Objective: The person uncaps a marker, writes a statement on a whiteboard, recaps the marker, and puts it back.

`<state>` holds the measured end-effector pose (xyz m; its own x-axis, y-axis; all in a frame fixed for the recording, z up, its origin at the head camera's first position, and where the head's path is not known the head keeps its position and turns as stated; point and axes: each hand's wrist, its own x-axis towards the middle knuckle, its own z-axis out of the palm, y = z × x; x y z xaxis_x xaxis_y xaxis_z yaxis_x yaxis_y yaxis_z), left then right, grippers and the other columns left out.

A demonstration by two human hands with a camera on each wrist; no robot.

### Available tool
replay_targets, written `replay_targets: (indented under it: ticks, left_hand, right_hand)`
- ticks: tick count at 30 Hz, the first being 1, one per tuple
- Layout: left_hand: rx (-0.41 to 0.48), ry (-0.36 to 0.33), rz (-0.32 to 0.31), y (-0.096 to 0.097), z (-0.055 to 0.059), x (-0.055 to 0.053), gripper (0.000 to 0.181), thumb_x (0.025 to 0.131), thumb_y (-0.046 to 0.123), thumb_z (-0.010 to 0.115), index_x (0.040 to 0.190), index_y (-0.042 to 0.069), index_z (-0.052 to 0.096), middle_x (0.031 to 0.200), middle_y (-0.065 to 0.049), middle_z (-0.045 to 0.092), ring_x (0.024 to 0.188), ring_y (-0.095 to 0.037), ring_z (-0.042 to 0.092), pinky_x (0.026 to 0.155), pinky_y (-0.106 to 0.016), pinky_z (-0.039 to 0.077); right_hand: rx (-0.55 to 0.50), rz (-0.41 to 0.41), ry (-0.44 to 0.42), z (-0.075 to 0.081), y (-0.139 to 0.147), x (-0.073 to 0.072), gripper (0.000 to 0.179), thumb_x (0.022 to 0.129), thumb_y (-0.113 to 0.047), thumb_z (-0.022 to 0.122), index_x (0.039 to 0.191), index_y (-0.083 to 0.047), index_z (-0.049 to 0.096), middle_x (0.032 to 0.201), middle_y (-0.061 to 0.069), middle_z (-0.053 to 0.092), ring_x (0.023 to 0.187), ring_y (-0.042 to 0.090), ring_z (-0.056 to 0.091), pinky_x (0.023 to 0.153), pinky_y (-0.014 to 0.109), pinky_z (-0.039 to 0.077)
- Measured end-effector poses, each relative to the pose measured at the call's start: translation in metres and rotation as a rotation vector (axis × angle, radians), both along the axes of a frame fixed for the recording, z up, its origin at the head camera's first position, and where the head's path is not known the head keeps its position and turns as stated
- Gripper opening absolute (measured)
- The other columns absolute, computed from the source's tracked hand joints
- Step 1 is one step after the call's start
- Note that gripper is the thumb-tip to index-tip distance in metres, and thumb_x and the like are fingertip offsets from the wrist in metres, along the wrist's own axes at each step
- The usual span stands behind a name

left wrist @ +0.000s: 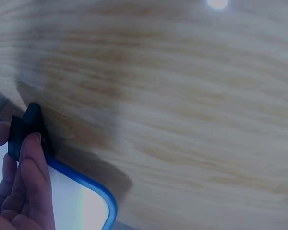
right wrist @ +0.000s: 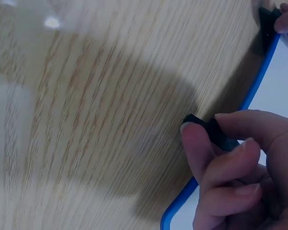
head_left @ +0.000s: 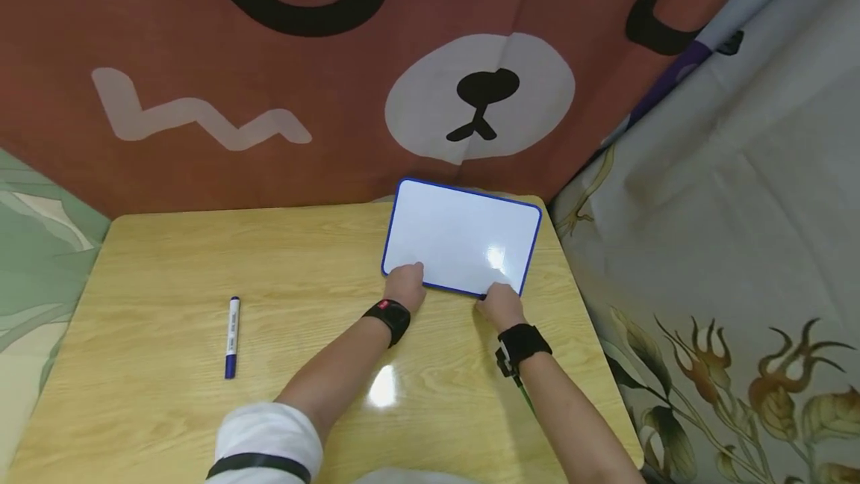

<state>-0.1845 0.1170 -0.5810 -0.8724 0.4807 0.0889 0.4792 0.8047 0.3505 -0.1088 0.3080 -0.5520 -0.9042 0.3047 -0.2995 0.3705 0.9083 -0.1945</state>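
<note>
A small whiteboard (head_left: 457,234) with a blue frame is at the back right of the table, its near edge toward me. My left hand (head_left: 406,287) is at that edge near the left corner, where finger and thumb pinch a small black clip-like piece (left wrist: 18,136) on the frame. Farther right along the same edge, my right hand (head_left: 502,306) pinches a second black clip-like piece (right wrist: 215,130) between thumb and finger. Whether the board lies flat or leans is hard to tell.
A white marker with blue ends (head_left: 232,334) lies at the left of the wooden table (head_left: 148,282). Behind the table hangs a brown cloth with a bear face (head_left: 336,118). Along the right side runs a pale floral curtain (head_left: 725,230).
</note>
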Motion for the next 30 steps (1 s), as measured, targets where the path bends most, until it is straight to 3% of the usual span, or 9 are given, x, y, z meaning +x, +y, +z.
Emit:
replay_targets:
  ticks: [5, 8, 11, 16, 20, 24, 30]
  left_hand:
    - [0.006, -0.066, -0.026, -0.032, 0.01, 0.014, 0.016, 0.073, 0.003, 0.068, 0.069, 0.007, 0.053, 0.065, -0.008, 0.062, 0.062, -0.027, 0.061, 0.054, -0.038, 0.049]
    - [0.023, -0.09, -0.036, -0.052, 0.01, 0.021, 0.019, 0.075, 0.005, 0.07, 0.068, 0.008, 0.052, 0.063, -0.005, 0.059, 0.06, -0.024, 0.059, 0.053, -0.035, 0.047]
    - [0.064, -0.137, -0.018, -0.072, 0.008, 0.03, 0.021, 0.076, 0.007, 0.072, 0.069, 0.009, 0.052, 0.062, -0.001, 0.057, 0.059, -0.02, 0.055, 0.052, -0.031, 0.044]
    - [0.125, -0.211, 0.033, -0.102, 0.006, 0.045, 0.021, 0.078, 0.01, 0.074, 0.071, 0.011, 0.054, 0.063, 0.003, 0.054, 0.059, -0.014, 0.05, 0.053, -0.027, 0.041]
    - [0.12, -0.225, 0.059, -0.124, 0.003, 0.057, 0.02, 0.079, 0.014, 0.074, 0.074, 0.012, 0.055, 0.063, 0.005, 0.053, 0.06, -0.011, 0.049, 0.055, -0.026, 0.041]
    - [0.131, -0.229, 0.095, -0.142, 0.002, 0.069, 0.018, 0.078, 0.014, 0.074, 0.074, 0.011, 0.057, 0.063, 0.005, 0.054, 0.059, -0.012, 0.049, 0.054, -0.027, 0.041]
    - [0.111, -0.247, 0.159, -0.163, 0.004, 0.082, 0.019, 0.078, 0.016, 0.076, 0.075, 0.013, 0.057, 0.064, 0.005, 0.053, 0.06, -0.011, 0.048, 0.056, -0.026, 0.041]
  right_hand:
    - [-0.011, 0.071, -0.025, -0.001, -0.016, 0.002, 0.037, 0.08, -0.021, 0.071, 0.055, -0.008, 0.048, 0.062, 0.006, 0.058, 0.059, 0.019, 0.051, 0.057, 0.034, 0.048]
    - [-0.016, 0.119, -0.025, -0.003, -0.028, 0.002, 0.03, 0.08, -0.021, 0.072, 0.061, -0.003, 0.06, 0.067, 0.009, 0.064, 0.062, 0.02, 0.057, 0.061, 0.036, 0.052]
    - [-0.044, 0.149, -0.035, -0.004, -0.042, 0.003, 0.026, 0.08, -0.02, 0.072, 0.064, -0.001, 0.064, 0.065, 0.007, 0.063, 0.06, 0.018, 0.055, 0.056, 0.032, 0.048]
    - [-0.099, 0.174, -0.047, -0.001, -0.067, 0.009, 0.029, 0.08, -0.017, 0.071, 0.059, -0.004, 0.058, 0.057, 0.001, 0.051, 0.053, 0.016, 0.044, 0.048, 0.026, 0.034]
    - [-0.113, 0.205, -0.037, 0.0, -0.084, 0.015, 0.039, 0.08, -0.017, 0.072, 0.052, -0.009, 0.045, 0.054, -0.001, 0.042, 0.05, 0.015, 0.038, 0.046, 0.025, 0.029]
    - [-0.14, 0.262, -0.014, -0.004, -0.098, 0.021, 0.049, 0.079, -0.017, 0.072, 0.049, -0.014, 0.034, 0.051, -0.004, 0.035, 0.047, 0.013, 0.034, 0.044, 0.023, 0.026]
    - [-0.185, 0.308, -0.014, -0.005, -0.116, 0.027, 0.052, 0.079, -0.017, 0.072, 0.048, -0.016, 0.031, 0.05, -0.006, 0.029, 0.046, 0.012, 0.03, 0.044, 0.023, 0.024]
